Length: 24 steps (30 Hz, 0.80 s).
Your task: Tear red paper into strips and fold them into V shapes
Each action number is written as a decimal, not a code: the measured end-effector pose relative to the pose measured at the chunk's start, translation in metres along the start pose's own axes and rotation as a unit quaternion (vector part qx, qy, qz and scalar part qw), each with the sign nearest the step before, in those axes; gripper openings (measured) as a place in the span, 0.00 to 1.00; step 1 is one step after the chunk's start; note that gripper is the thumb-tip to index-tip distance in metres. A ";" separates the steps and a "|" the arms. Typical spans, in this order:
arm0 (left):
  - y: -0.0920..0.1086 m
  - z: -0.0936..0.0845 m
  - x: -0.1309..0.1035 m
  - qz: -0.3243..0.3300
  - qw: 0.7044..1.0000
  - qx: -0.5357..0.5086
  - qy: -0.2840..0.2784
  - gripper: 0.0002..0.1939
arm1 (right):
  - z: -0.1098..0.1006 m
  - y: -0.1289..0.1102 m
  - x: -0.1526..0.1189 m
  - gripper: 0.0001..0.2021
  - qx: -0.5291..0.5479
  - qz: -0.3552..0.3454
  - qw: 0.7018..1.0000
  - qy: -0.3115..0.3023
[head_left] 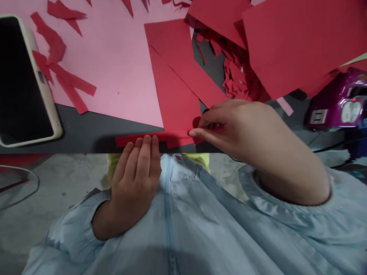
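A narrow folded red paper strip [134, 138] lies along the table's near edge. My left hand [137, 173] rests with its fingers stretched flat on the strip's left part, pressing it to the tabletop. At the strip's right end, the thumb and forefinger of my right hand [237, 126] are pinched together on the paper; the other fingers curl under and are partly hidden. Beneath and beyond the strip is a larger red paper sheet [179, 91], with a second red piece [197, 82] lying slantwise over it.
A phone in a pale case [25, 84] lies at the left. Red paper scraps [76, 82] are scattered on a pink sheet [114, 57]. Crumpled red shreds [236, 72] and large red sheets [301, 46] fill the far right, near a purple device [334, 101].
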<state>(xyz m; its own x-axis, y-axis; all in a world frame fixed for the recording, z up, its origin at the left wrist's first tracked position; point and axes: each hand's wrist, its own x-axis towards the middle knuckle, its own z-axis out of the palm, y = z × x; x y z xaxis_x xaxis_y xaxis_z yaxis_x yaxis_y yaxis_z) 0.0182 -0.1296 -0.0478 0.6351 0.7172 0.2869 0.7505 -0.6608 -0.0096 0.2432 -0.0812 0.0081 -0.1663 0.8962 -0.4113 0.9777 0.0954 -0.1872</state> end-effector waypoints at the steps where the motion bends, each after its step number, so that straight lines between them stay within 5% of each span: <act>1: -0.001 0.000 0.000 0.006 1.000 0.003 -0.006 0.28 | 0.000 0.000 0.000 0.13 0.000 0.000 1.000 -0.002; 24: -0.008 -0.002 -0.001 0.040 0.998 0.023 -0.039 0.29 | -0.002 -0.005 0.004 0.14 -0.036 0.016 0.999 -0.029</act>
<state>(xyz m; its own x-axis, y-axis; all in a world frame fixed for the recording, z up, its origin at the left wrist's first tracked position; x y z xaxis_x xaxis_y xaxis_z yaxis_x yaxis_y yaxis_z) 0.0112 -0.1257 -0.0461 0.7038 0.6790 0.2089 0.7038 -0.7065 -0.0747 0.2380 -0.0772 0.0087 -0.1402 0.8731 -0.4669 0.9889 0.1004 -0.1091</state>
